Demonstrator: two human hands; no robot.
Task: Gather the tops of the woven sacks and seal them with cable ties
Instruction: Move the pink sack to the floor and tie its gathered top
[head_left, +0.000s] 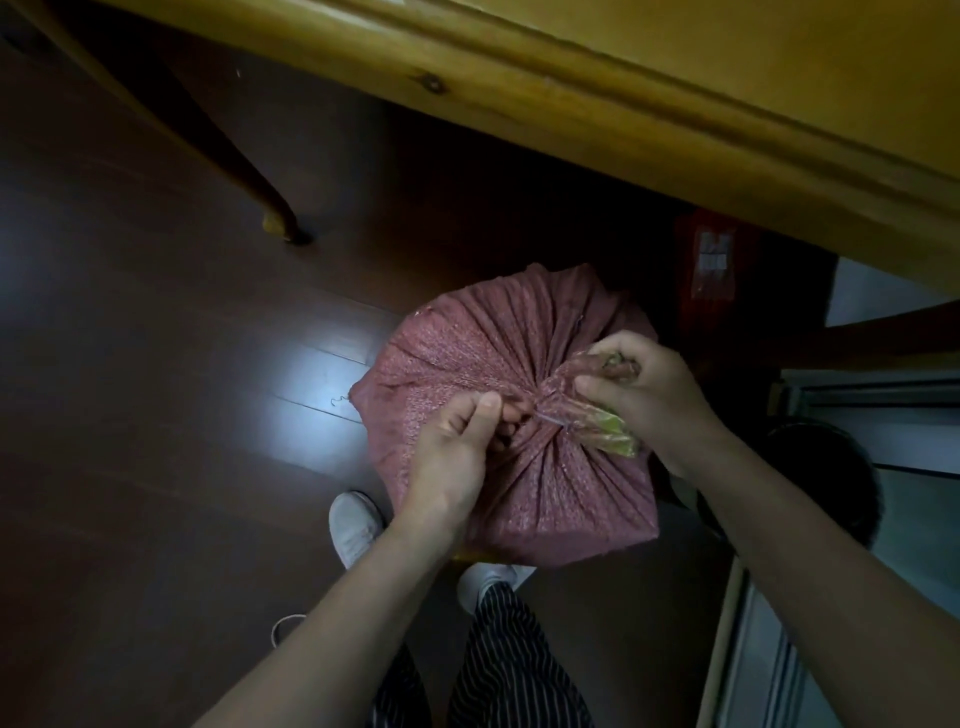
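Sack: the pinky-red woven sack (467, 364) stands on the dark floor (156, 364), right in front of the person's feet.
Top: the bunched top (566, 387) is pulled into a tight neck, and folds run out from it all round.
How it feels: the cloth is soft and crinkly and looks a bit slippy. The sack looks full and fat, so it is likely heavy and will stay put.
Cable tie: a thin pale strip (550, 420) crosses the neck. It looks like the cable tie, but it is too small to be sure.
Right grip: the right grip (644, 395) is closed round the bunched top, just past the neck.
Left grip: the left grip (462, 431) has thumb and finger pressed together at the neck, most likely on the end of the cable tie.
Where to hold: hold the bunched top just above the neck, and pull the tie's free end away from it.
Care: if the hold goes loose, the folds may slide open.
Around: white shoes (356, 525) are beside the sack, and a wooden table (675, 104) is above it.
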